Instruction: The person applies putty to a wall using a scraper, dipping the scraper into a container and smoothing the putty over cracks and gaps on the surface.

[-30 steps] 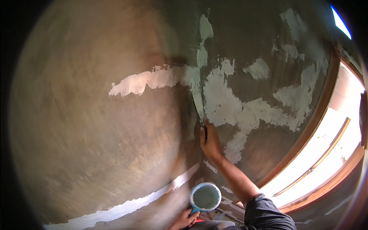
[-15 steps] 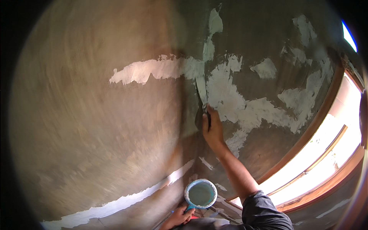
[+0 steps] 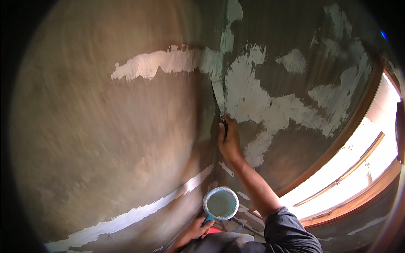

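Note:
My right hand [image 3: 228, 139] grips the dark handle of a putty knife [image 3: 217, 97], its long blade at the wall corner, just below where a pale horizontal patch of filler [image 3: 156, 63] meets the corner. To the right, irregular pale patches [image 3: 247, 97] cover part of the shaded wall [image 3: 291, 156]. Low in the view, my left hand [image 3: 198, 230] is closed on the blue handle of a round pot [image 3: 220, 204], which has a pale-crusted rim and grayish contents.
The left wall [image 3: 93, 139] is bare brown-gray render, with a long white strip [image 3: 139, 213] low along it. At the right stands a wooden-framed window [image 3: 337, 147] with bright light through it. Something red [image 3: 214, 230] shows behind my left hand.
The wall patches have shifted upward in the picture. My right hand with the knife, and the pot in my left hand, also sit higher, with the blade still at the corner.

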{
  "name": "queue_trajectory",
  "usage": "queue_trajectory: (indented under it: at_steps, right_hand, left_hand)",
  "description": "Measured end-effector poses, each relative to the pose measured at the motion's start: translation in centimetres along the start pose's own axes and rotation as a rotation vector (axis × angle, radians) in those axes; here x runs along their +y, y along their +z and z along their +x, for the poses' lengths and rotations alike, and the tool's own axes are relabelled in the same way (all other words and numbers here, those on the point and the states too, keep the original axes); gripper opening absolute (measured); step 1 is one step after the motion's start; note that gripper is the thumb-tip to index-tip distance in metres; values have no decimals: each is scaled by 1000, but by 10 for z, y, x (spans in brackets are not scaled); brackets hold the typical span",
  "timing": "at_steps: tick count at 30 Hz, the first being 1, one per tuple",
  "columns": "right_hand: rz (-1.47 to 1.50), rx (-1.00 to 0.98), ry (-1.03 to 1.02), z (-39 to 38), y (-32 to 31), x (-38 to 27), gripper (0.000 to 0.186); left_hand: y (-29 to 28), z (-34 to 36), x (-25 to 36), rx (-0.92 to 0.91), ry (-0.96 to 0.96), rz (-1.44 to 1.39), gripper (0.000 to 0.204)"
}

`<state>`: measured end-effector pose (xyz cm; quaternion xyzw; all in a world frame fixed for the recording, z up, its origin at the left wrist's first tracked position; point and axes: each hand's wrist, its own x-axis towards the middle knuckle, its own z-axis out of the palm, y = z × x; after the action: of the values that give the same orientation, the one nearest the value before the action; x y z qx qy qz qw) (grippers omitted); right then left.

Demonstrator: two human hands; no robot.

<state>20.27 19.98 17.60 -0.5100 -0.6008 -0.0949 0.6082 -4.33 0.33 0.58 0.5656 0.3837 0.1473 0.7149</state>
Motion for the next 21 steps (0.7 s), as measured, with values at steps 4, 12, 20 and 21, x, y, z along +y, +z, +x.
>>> queue_trajectory:
  at_steps: [4, 12, 20, 21]
  right_hand:
    - [35, -111, 77, -31, 3, 19, 33]
    - [68, -234, 246, -126, -72, 13, 32]
    - [-27, -506, 539, -161, -187, -46, 26]
    - [-88, -561, 558, -156, -194, -53, 22]
  left_hand:
    - [-1, -1, 6, 3, 14, -19, 29]
    - [-12, -4, -2, 78, 17, 100, 30]
    - [-13, 13, -13, 124, 50, 237, 39]
    - [-14, 15, -16, 130, 40, 216, 40]
